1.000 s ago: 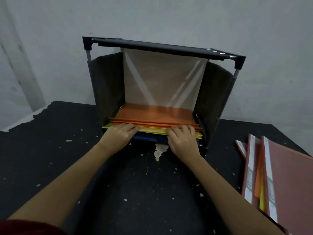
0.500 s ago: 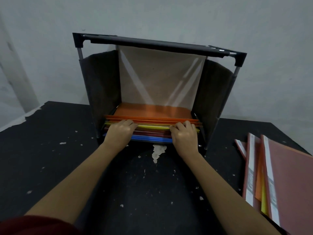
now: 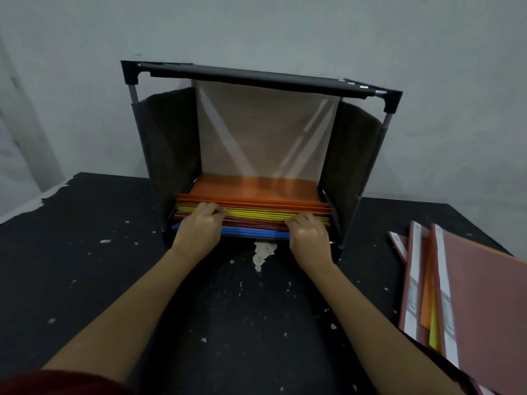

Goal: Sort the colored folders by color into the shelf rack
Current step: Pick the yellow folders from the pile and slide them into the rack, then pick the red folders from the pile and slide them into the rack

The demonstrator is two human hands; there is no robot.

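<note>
Hands go from lying flat on the yellow layer 1 s ago to curled at the stack's front. The left hand (image 3: pixel 199 228) and right hand (image 3: pixel 309 236) now have fingers (image 3: pixel 215 212) bent, knuckles fwd, against the front edges of the folder stack (image 3: pixel 253 215) on the bottom level of the shelf rack (image 3: pixel 168 143). Vs before, yellow edges no longer splay past the sides, and red + blue bands show beneath, orange on top, so the stack looks squared up and colour-grouped. Can't tell if the fingers pinch a layer or just press, as the view's dim there. The loose pile (image 3: pixel 482 295) on the tabletop (image 3: pixel 85 252) at R sits unsorted, so more to file.
</note>
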